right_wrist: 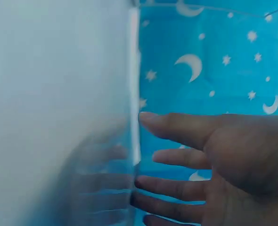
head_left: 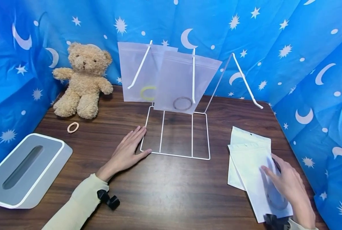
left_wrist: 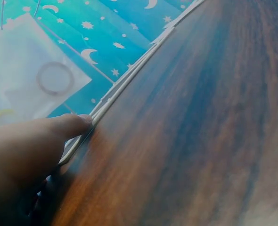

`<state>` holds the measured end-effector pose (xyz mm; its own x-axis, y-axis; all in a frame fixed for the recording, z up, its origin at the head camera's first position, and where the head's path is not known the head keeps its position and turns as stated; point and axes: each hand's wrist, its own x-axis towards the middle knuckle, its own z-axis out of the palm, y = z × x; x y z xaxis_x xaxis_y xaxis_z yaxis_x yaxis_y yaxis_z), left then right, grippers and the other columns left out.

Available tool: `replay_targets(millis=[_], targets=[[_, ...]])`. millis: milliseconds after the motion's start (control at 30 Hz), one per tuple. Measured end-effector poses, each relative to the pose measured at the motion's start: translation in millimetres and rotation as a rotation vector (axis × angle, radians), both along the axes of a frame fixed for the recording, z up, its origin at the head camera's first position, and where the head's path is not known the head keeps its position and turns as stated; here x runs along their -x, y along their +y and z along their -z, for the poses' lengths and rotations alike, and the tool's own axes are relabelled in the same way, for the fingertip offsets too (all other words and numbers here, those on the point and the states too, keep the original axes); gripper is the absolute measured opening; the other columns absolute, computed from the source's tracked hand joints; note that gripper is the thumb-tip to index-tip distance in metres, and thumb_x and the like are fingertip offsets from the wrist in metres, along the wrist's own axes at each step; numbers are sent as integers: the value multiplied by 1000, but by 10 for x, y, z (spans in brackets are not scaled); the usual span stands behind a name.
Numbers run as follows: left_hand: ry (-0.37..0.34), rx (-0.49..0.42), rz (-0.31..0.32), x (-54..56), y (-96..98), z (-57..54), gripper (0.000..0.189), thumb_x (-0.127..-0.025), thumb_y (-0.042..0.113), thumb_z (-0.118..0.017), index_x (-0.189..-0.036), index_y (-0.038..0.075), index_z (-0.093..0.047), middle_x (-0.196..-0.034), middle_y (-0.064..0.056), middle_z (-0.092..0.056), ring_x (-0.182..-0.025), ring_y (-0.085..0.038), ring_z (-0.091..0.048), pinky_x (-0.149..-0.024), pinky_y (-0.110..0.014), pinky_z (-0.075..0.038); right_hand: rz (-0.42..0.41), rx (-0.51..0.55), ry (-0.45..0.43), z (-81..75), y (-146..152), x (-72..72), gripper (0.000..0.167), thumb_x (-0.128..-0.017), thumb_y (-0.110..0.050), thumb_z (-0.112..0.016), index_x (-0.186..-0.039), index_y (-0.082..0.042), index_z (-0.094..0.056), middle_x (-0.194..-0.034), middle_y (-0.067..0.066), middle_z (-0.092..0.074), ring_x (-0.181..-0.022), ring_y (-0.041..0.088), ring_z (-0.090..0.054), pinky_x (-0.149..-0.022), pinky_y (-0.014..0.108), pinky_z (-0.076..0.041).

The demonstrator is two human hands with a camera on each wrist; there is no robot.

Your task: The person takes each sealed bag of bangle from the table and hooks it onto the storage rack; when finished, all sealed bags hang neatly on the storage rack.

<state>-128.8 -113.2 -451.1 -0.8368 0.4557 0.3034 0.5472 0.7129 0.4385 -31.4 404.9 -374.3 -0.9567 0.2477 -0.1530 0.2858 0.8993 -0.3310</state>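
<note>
My left hand (head_left: 126, 152) lies flat by the front left corner of a white wire display rack (head_left: 176, 155), its thumb touching the front rail and its fingertips at the left rail. Two frosted zip pouches hang from the rack: one pouch (head_left: 136, 70) holds a yellow ring, the nearer pouch (head_left: 175, 80) a greyish ring. At the right, my right hand (head_left: 292, 182) reaches over the edge of a white zip pouch (head_left: 251, 179) with a dark ring showing inside. Its fingers look straight and spread in the right wrist view, fingertips at the pouch's edge (right_wrist: 135, 94).
Another white pouch (head_left: 235, 177) lies beneath the right one. The rack's right hook (head_left: 244, 78) carries nothing. On the left are a teddy bear (head_left: 84, 80), a pale ring (head_left: 73, 127) and a grey tissue box (head_left: 48, 182). Blue star-and-moon cloth (head_left: 211, 25) surrounds the wooden table (head_left: 171, 191).
</note>
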Motion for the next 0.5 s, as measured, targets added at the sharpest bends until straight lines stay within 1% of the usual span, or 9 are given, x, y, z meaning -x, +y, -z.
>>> replay_targets(millis=[33,100,200,267,333,367,433,467,500], targets=[[5,-2,3,1,8,-7,84,-94,54,-58,-153,2,-29,-159,-11,-27,-146,-28,-20,-118,-45,-16,15,-14,-32,26,59,-22,88,-95,-55,-55,-151,5,-23,-140,43,-27,-125,63,-26,-93,78,-26],[11,-6,7,8,20,-16,84,-94,53,-58,-153,1,-29,-158,-11,-27,-146,-28,-20,-118,-45,-16,23,-27,-52,68,144,-57,90,-93,-56,-57,-149,7,-25,-137,44,-28,-122,63,-27,-90,79,-28],[10,-8,9,15,27,-21,83,-94,53,-58,-153,2,-29,-159,-11,-27,-146,-28,-20,-118,-45,-15,15,-16,3,122,200,-80,85,-92,-55,-61,-145,7,-34,-133,43,-31,-119,61,-29,-87,79,-32],[4,-4,7,14,25,-17,83,-94,53,-58,-153,2,-28,-159,-10,-26,-146,-27,-19,-118,-44,-15,22,12,73,149,216,-93,77,-91,-49,-66,-140,4,-42,-129,41,-33,-117,58,-29,-83,77,-36],[4,-1,4,8,19,-8,83,-94,53,-57,-153,3,-28,-159,-10,-26,-146,-27,-19,-118,-44,-15,18,45,152,172,226,-109,62,-90,-39,-71,-130,3,-49,-122,37,-35,-111,53,-32,-78,68,-42],[4,-1,3,4,17,-4,84,-94,54,-58,-154,3,-28,-159,-10,-26,-146,-27,-19,-118,-44,-15,9,62,189,178,230,-117,54,-89,-34,-73,-123,3,-52,-117,34,-37,-106,50,-34,-73,60,-43],[5,1,-1,-2,7,10,84,-94,54,-58,-154,3,-28,-159,-10,-26,-146,-27,-19,-118,-44,-15,-23,89,254,169,236,-138,40,-88,-24,-76,-112,1,-55,-108,28,-40,-96,41,-35,-64,47,-35],[8,2,-4,-4,2,16,85,-93,55,-58,-153,3,-28,-159,-10,-26,-146,-27,-19,-118,-44,-15,-45,104,267,146,235,-148,35,-88,-22,-76,-108,0,-57,-106,26,-43,-94,38,-36,-64,45,-33],[10,1,-6,-6,-3,21,85,-93,55,-58,-153,3,-28,-159,-10,-26,-146,-27,-19,-118,-44,-15,-67,121,272,117,235,-160,31,-89,-21,-75,-107,-2,-59,-107,24,-46,-96,32,-38,-65,41,-33]])
